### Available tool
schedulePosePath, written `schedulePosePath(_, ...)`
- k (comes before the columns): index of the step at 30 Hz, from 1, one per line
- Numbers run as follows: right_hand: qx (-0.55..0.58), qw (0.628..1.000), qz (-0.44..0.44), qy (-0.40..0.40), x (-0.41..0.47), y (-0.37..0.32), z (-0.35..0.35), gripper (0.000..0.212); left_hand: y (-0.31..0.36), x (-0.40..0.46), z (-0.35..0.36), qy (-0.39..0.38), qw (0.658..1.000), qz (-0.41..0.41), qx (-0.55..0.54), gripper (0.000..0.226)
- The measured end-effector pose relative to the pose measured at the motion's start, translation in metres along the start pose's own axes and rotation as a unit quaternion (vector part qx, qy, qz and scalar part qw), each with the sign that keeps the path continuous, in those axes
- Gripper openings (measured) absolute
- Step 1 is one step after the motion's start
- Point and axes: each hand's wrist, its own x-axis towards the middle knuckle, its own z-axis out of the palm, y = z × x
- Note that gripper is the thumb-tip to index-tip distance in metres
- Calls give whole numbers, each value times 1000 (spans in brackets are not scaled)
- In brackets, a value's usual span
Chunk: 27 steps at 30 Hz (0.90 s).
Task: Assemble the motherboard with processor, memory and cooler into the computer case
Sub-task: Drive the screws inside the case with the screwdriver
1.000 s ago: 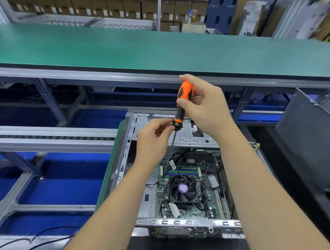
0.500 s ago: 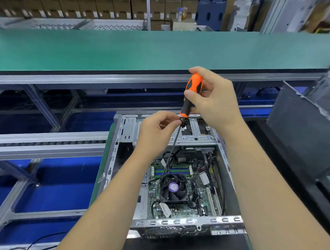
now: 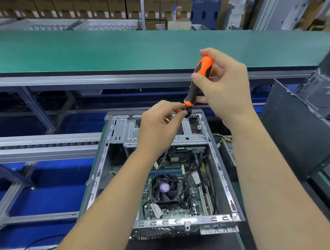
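An open metal computer case (image 3: 222,175) lies below me with the green motherboard (image 3: 178,209) mounted inside. A black cooler fan (image 3: 164,189) with a purple label sits on the board, and memory sticks (image 3: 168,171) lie just behind it. My right hand (image 3: 223,89) grips the orange and black screwdriver (image 3: 199,79) by its handle, above the case's far end. My left hand (image 3: 160,124) pinches a small dark cluster of screws (image 3: 188,112) at the base of the handle. The shaft is mostly hidden behind my left hand.
A long green conveyor belt (image 3: 125,50) runs across behind the case. A dark case panel (image 3: 294,133) stands at the right. Grey metal rails (image 3: 43,145) over blue flooring fill the left. Stacked cardboard boxes (image 3: 80,7) line the back.
The view has shifted left, so the case and both hands sit further right in frame. Both hands stay on the screwdriver, with the handle now tilted more to the right.
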Motion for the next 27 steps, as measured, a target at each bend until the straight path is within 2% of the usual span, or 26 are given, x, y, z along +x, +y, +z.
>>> schedulePosePath(8, -7, 1000, -7, 16, 8, -9, -7, 42, 10, 8, 5, 15, 993, 84, 81, 4)
schedulePosePath(13, -12, 1000, -3, 19, 10, -6, -10, 43, 8, 10, 4, 4, 994, 86, 72, 12)
schedulePosePath(20, 9, 1000, 10, 22, 8, -2, -8, 38, 4, 12, 6, 18, 993, 86, 73, 6)
schedulePosePath(24, 9, 1000, 11, 26, 8, 0, -7, 38, 4, 11, 6, 17, 997, 51, 61, 10)
schedulePosePath(27, 10, 999, 12, 30, 7, 2, -7, 38, 3, 11, 9, 9, 997, -69, -16, 15)
